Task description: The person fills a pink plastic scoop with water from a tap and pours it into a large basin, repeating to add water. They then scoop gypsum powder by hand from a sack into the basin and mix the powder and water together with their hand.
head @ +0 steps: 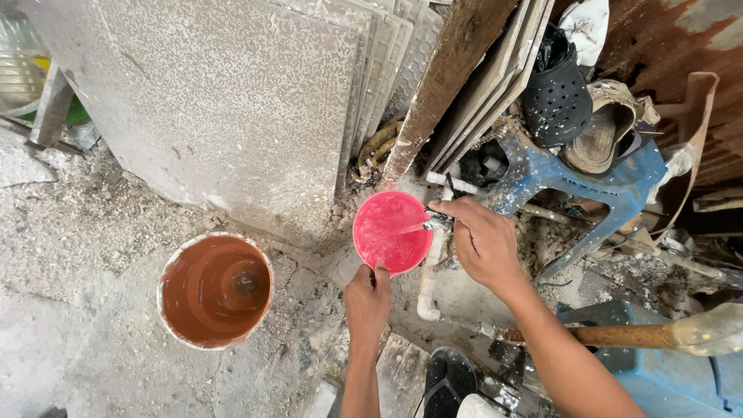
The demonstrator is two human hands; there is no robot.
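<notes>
Dusty yard: left hand grips pink bowl, right hand on tap.

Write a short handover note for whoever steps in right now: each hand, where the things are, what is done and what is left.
Left hand: grips the near rim of the pink bowl, holding it under the tap.
Right hand: on the tap, fingers around its handle.
Things: the tap sits on a white pipe; an orange bucket stands on the ground to the left and looks empty.
Done: water is running, a thin stream going into the bowl.
Left: the bowl is not yet full; the tap is still to be closed.
</notes>
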